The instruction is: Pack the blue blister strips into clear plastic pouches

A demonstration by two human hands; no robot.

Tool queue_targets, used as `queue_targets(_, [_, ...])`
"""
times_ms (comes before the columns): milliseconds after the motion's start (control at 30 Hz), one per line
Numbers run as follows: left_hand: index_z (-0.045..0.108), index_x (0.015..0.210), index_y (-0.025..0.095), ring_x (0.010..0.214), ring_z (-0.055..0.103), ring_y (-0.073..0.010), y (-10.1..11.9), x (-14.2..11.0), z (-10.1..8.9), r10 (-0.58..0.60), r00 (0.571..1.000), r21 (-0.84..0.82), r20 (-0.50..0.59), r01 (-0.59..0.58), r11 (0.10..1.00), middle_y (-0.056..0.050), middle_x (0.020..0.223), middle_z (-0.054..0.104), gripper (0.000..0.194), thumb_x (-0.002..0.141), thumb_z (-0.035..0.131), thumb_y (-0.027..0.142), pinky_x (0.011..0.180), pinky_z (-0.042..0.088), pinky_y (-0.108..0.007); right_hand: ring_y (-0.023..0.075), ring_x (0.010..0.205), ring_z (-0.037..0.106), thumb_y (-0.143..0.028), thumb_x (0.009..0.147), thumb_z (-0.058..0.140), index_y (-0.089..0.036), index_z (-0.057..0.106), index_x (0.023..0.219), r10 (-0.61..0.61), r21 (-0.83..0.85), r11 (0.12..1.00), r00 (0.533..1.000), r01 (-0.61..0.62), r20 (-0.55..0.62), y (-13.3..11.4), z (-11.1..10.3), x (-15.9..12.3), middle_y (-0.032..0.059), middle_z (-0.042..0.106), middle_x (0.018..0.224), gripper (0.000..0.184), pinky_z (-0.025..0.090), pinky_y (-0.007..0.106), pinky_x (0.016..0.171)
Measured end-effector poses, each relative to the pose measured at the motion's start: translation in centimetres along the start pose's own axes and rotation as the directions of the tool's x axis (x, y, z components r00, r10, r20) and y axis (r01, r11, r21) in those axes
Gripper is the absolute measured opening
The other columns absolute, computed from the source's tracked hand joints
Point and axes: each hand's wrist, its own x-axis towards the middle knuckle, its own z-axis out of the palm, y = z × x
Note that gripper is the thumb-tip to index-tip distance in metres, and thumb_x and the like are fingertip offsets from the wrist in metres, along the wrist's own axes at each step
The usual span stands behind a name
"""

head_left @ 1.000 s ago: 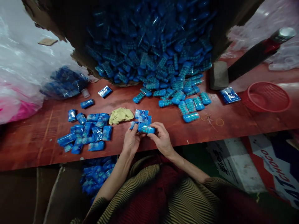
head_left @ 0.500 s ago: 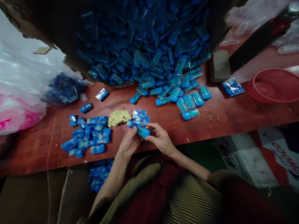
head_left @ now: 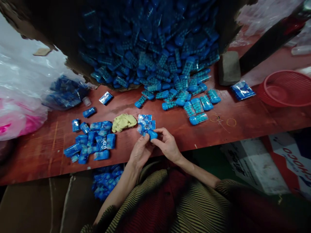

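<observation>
Just above the table's front edge, my two hands hold one small candy bottle [head_left: 152,134] with a blue cap, lying nearly level. A printed blue plastic sleeve [head_left: 143,130] now sits around its body. My left hand [head_left: 141,150] is closed, its thumb pressing on the sleeve. With thumb and fingers, my right hand [head_left: 167,144] pinches the cap end. Flat printed sleeves [head_left: 146,120] lie right behind the hands, beside a crumpled yellow-green lump [head_left: 124,123]. To the left is a group of sleeved bottles [head_left: 91,140].
A torn cardboard box [head_left: 36,22] spills many unsleeved blue bottles [head_left: 170,68] onto the red table [head_left: 170,116]. On the right are a grey block [head_left: 229,68], a sleeve pack [head_left: 242,90], a red basket [head_left: 286,89] and rubber bands [head_left: 231,122]. Plastic bags [head_left: 21,110] stand at left.
My left hand has moved right, toward my right hand. The sleeve has slid along the bottle toward its cap, covering the blue balls that showed before.
</observation>
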Motion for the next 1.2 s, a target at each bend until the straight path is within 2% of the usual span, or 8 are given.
queue_targets(200, [0.065,0.074,0.016,0.065,0.061,-0.0121,1.1,0.2,-0.4,0.119,0.993,0.053,0.0,-0.119,0.991,-0.001,0.072,0.068,0.02,0.065,0.076,0.028,0.066,0.05,-0.025,0.0108,0.065,0.059,-0.03,0.069,0.069,-0.021,0.057,0.097,0.081,0.088,0.992,0.991,-0.09,0.104,-0.8,-0.3,0.6,-0.0023,0.062,0.079,0.031,0.053,0.026,0.059])
queue_targets(367, [0.065,0.086,0.016,0.08,0.066,-0.0202,1.9,0.0,-1.0,0.018,0.996,0.134,0.091,-0.03,0.991,-0.004,0.081,0.07,0.026,0.064,0.076,0.027,0.075,0.053,-0.034,0.0079,0.055,0.054,-0.031,0.068,0.069,-0.022,0.059,0.093,0.109,0.155,0.977,0.972,-0.143,0.206,-1.4,-1.2,1.5,-0.0037,0.058,0.077,0.029,0.05,0.024,0.053])
queue_targets(533, [0.064,0.089,0.016,0.097,0.065,-0.0268,2.2,0.0,-1.3,-0.072,0.989,0.154,0.128,0.052,0.987,-0.007,0.083,0.07,0.027,0.065,0.075,0.022,0.081,0.053,-0.038,0.0078,0.062,0.047,-0.021,0.059,0.078,-0.027,0.058,0.111,0.003,0.105,0.994,0.965,-0.031,0.261,-1.7,-2.3,2.2,-0.0074,0.045,0.068,0.056,0.048,0.024,0.066])
queue_targets(667, [0.064,0.083,0.016,0.1,0.063,-0.0297,2.4,0.1,-1.1,-0.128,0.98,0.171,0.155,0.101,0.98,-0.009,0.084,0.07,0.023,0.064,0.075,0.023,0.077,0.054,-0.037,0.0082,0.067,0.048,-0.023,0.054,0.082,-0.032,0.052,0.124,0.015,0.078,0.996,0.937,-0.045,0.348,-2.2,-2.6,2.5,-0.0064,0.047,0.076,0.077,0.047,0.023,0.067])
queue_targets(867, [0.066,0.084,0.017,0.098,0.064,-0.0312,1.9,0.4,-0.9,-0.139,0.974,0.186,0.177,0.105,0.977,-0.01,0.084,0.07,0.03,0.06,0.079,0.03,0.071,0.055,-0.036,0.0097,0.078,0.054,-0.019,0.054,0.081,-0.035,0.052,0.125,0.068,0.102,0.987,0.906,-0.121,0.417,-2.8,-2.9,2.4,-0.0035,0.053,0.097,0.079,0.049,0.025,0.075])
queue_targets(1033, [0.067,0.085,0.016,0.093,0.065,-0.0293,1.5,0.2,-1.0,-0.161,0.968,0.206,0.195,0.12,0.971,-0.01,0.082,0.07,0.032,0.06,0.079,0.032,0.072,0.054,-0.035,0.0081,0.074,0.053,-0.017,0.054,0.08,-0.036,0.052,0.125,0.092,0.135,0.977,0.897,-0.165,0.433,-2.7,-3.0,2.2,-0.0043,0.054,0.095,0.079,0.049,0.022,0.071])
queue_targets(1200, [0.068,0.083,0.016,0.082,0.067,-0.0256,1.1,0.0,-0.9,-0.132,0.977,0.221,0.168,0.093,0.971,-0.009,0.08,0.07,0.032,0.06,0.079,0.035,0.069,0.054,-0.033,0.0076,0.073,0.052,-0.016,0.056,0.079,-0.035,0.054,0.123,0.103,0.129,0.976,0.888,-0.178,0.447,-2.7,-3.0,2.5,-0.005,0.055,0.091,0.073,0.048,0.02,0.07])
